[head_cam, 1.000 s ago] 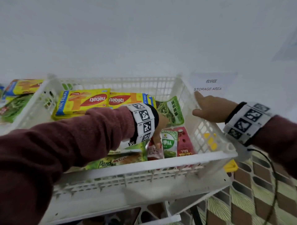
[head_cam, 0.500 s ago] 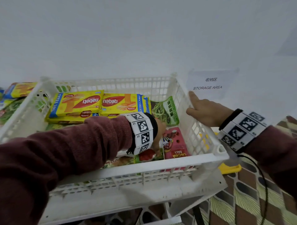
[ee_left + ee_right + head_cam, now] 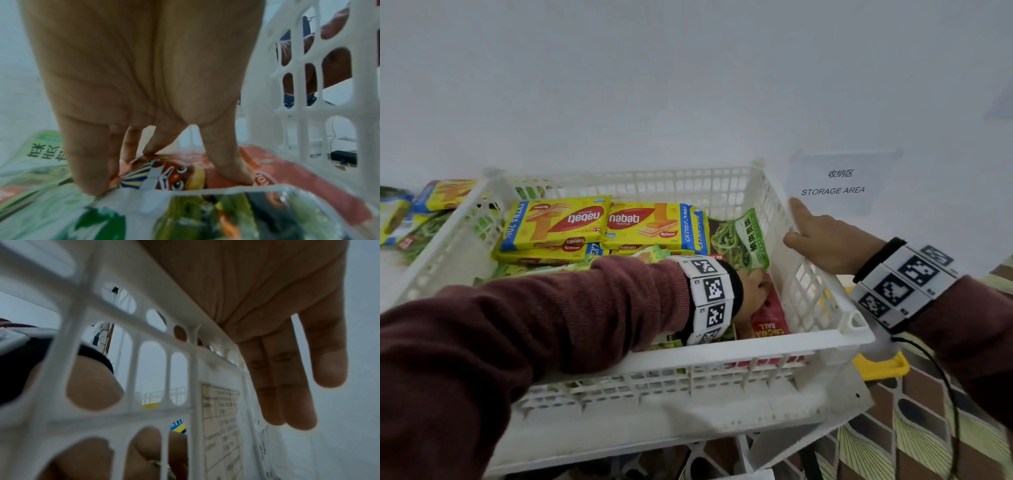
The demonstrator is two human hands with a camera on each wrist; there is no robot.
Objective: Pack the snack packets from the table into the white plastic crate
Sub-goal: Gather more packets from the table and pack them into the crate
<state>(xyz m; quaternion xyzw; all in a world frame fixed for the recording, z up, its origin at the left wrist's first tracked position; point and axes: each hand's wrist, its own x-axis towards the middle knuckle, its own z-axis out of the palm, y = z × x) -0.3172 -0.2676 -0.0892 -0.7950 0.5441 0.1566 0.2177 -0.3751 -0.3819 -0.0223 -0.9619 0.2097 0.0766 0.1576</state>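
Fingers (image 3: 226,162) of my left hand (image 3: 751,294) press straight down on the red cocoa ball packet (image 3: 770,318), flat in the white plastic crate (image 3: 722,349) at its near right corner, I think to settle it. My right hand (image 3: 832,240) rests open on the crate's right rim, probably to keep it steady. Farther in, two yellow wafer packets (image 3: 558,222) lie side by side. Beyond the left wall, more packets (image 3: 431,198) wait on the worktop (image 3: 390,270).

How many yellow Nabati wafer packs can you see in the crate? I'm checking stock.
2 with faces showing: one rear left, one beside it to the right, both in the white crate. Yellow edges beneath suggest more packs are hidden.
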